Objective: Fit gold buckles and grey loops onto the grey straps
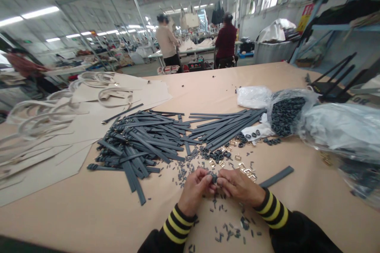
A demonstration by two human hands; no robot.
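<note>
My left hand [194, 189] and my right hand [239, 185] meet at the lower middle of the view. Between their fingertips is a small dark grey piece [213, 178], pinched from both sides and partly hidden by the fingers. A dark grey strap [277, 176] lies on the table, one end behind my right wrist. Gold buckles [247, 170] sit just beyond my right hand, with dark loops [211, 152] next to them. Small grey bits [184, 170] are scattered around both hands. A large pile of dark grey straps [142, 138] lies farther left.
More straps [228, 126] fan out ahead. Beige panels with handles [80, 126] cover the table's left side. A plastic bag of dark loops [287, 112] and a larger clear bag [344, 130] are at right. Two people [166, 41] stand beyond the table [202, 91]; another is far left.
</note>
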